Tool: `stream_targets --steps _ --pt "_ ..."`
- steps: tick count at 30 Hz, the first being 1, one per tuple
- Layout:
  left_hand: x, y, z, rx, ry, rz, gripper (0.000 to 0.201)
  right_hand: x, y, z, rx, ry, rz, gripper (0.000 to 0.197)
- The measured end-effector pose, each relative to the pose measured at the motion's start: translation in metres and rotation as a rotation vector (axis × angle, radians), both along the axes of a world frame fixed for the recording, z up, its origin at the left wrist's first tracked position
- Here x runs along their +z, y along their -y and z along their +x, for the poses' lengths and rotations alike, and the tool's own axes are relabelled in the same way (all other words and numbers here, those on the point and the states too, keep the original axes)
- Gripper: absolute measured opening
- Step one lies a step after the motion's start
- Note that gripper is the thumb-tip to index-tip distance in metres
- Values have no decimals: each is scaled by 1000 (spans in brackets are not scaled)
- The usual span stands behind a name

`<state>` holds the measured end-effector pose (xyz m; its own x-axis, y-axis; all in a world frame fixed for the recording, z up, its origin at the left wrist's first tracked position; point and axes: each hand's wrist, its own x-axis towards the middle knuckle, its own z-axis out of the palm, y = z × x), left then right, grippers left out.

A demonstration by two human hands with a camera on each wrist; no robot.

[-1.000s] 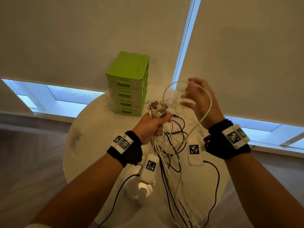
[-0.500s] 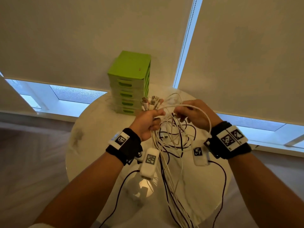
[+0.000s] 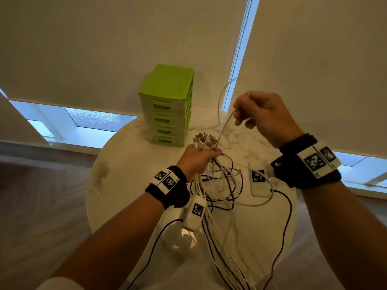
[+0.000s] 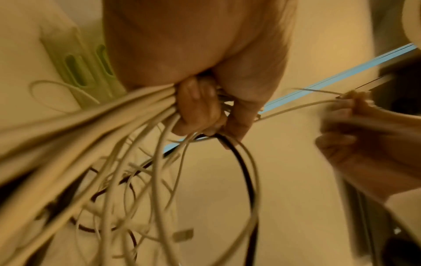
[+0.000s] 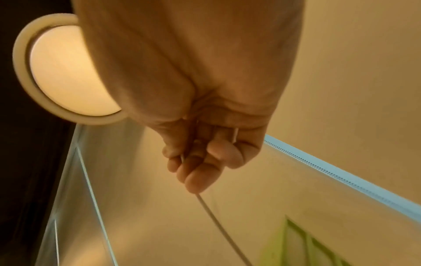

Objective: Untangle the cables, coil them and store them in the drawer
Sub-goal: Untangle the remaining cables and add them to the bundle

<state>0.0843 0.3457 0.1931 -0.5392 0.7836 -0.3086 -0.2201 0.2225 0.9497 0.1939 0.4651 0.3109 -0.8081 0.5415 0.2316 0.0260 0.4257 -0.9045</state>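
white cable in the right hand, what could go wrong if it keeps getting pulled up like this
The white cable runs from the right hand down into the bundle that the left hand grips, so pulling could tighten a knot rather than free it. The black and white loops hang tangled over the table and may snag or drag along. None of the drawer unit drawers is open yet.

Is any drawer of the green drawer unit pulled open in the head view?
No, all four drawers of the green drawer unit sit flush and closed.
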Motion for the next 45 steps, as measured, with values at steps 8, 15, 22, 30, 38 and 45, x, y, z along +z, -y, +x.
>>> stream_targets --steps 8,15,22,30,38,45 --pt "3 5 -10 3 168 127 9 -36 -1 -4 -37 4 -153 20" --pt "23 13 -20 -94 228 273 22 -116 6 -5 204 446 -130 25" --pt "18 12 -25 3 186 251 23 -123 -17 -10 29 414 40 20" --pt "39 28 -61 225 347 435 26 -173 -82 61 -306 762 197 24" --pt "37 25 -63 141 284 386 26 -120 -102 60 -324 732 166 42" --pt "59 11 -48 -49 105 283 25 -32 -12 -7 44 493 365 50"
